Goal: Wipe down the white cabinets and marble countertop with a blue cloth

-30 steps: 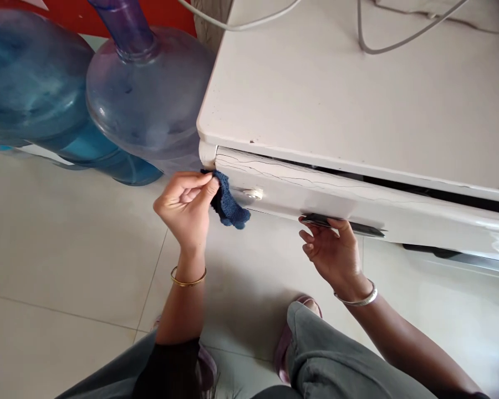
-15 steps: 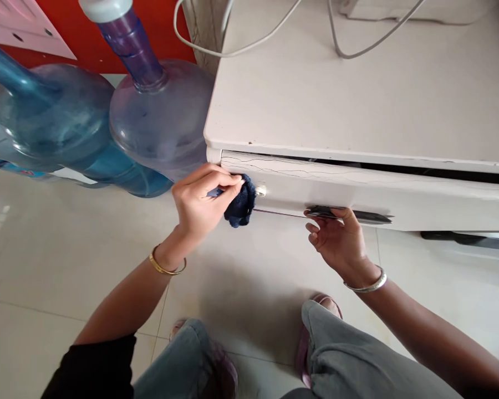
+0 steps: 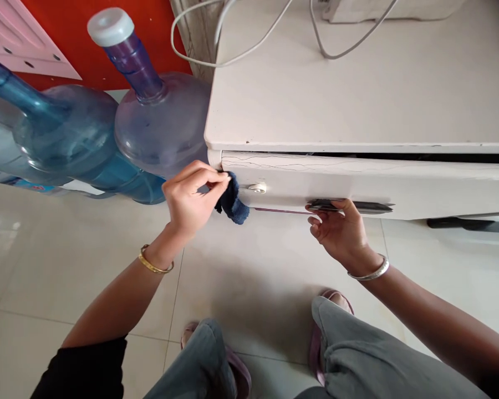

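My left hand [image 3: 193,197] pinches a dark blue cloth [image 3: 236,204] that hangs down at the left end of the white drawer front [image 3: 283,180]. Just right of the cloth is a round metal lock [image 3: 257,188]. My right hand [image 3: 341,230] has its fingers hooked at the dark drawer handle [image 3: 370,207], thumb over the top of it. Along the drawer's upper edge a narrow dark gap shows below the cabinet top [image 3: 357,100], and thin cracks run across the drawer's surface. What lies inside the gap is hidden.
Large blue water bottles, one with a white cap [image 3: 110,26], stand left of the cabinet. Grey cables [image 3: 249,52] and part of a white device [image 3: 391,10] lie on its top. Another dark handle [image 3: 474,224] shows lower right. My feet are on the tiled floor [image 3: 216,266].
My left hand has moved a little left with the cloth, so the lock shows fully now. My right hand stays at the handle. The view has shifted slightly.
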Demonstrator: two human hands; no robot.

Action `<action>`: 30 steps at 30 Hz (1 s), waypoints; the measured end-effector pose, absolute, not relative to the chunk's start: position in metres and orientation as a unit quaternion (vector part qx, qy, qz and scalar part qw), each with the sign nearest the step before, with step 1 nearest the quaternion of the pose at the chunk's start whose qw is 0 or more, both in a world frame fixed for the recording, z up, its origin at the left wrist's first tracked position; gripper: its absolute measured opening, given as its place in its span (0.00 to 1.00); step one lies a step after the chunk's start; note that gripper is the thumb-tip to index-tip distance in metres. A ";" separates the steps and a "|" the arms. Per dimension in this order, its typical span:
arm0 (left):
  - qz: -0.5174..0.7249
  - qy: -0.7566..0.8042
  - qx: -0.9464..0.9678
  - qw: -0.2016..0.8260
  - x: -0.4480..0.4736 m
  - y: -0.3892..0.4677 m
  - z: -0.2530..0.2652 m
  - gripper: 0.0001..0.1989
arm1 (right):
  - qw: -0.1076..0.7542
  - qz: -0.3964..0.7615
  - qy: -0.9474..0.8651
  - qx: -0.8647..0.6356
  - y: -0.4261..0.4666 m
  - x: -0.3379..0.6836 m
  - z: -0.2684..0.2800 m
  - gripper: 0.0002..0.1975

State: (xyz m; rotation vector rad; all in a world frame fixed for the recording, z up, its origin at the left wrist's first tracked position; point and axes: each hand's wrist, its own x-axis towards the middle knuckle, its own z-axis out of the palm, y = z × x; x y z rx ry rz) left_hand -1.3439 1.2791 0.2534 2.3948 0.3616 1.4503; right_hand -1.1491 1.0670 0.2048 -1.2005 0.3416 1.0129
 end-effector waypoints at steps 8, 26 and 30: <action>0.499 0.107 0.849 0.138 -1.341 1.278 0.253 0.08 | 0.693 0.460 0.143 -0.537 1.066 -1.148 0.203 0.09; 0.513 0.114 0.844 0.103 -1.337 1.274 0.252 0.08 | 0.696 0.457 0.134 -0.538 1.066 -1.149 0.203 0.11; 0.490 0.117 0.854 0.127 -1.337 1.274 0.251 0.10 | 0.697 0.456 0.135 -0.537 1.066 -1.149 0.203 0.10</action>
